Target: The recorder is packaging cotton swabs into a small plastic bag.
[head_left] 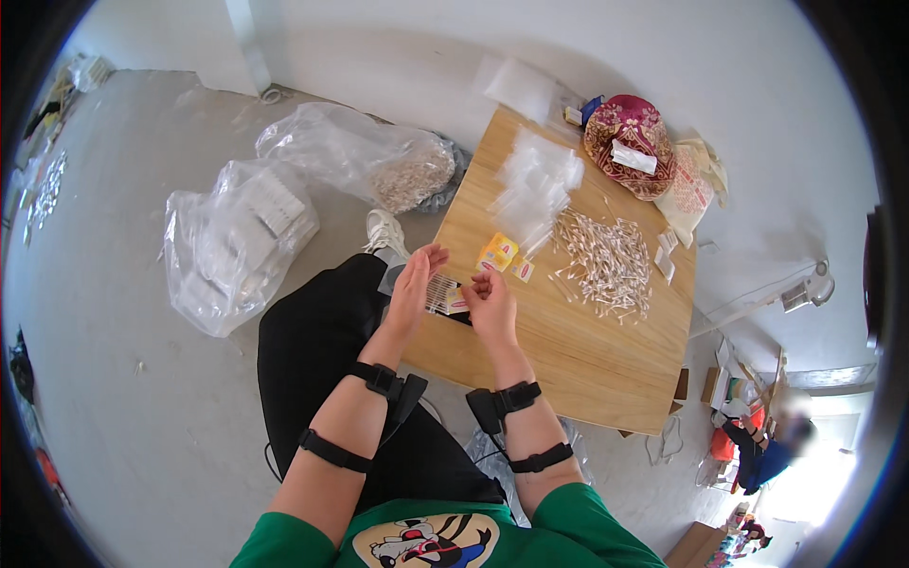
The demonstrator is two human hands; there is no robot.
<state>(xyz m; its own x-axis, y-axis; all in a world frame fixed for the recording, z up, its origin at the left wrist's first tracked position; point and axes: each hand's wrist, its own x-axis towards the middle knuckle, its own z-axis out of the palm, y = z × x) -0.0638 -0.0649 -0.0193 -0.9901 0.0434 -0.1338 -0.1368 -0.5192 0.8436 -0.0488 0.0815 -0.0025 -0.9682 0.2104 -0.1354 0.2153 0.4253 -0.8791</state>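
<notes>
1. The left hand [414, 289] is at the near-left corner of the table [568, 379], its fingers outstretched and nothing seen in its grasp; I cannot tell whether its palm touches the row of swabs [439, 292] beside it.
2. The right hand [491, 306] is just right of that row, fingers curled, tips at a small printed card [456, 301] — I cannot tell whether they pinch it.
3. The row of swabs lies between the hands, by the same corner, the small printed card at its right end.
4. Just beyond the right hand, in from the left edge, sits a yellow card stack [497, 253].
5. A loose swab pile [606, 263] spreads toward the right edge.
6. Clear plastic bags [538, 185] lie toward the far-left corner — the patterned maroon cloth item [629, 133] is at the far edge.
</notes>
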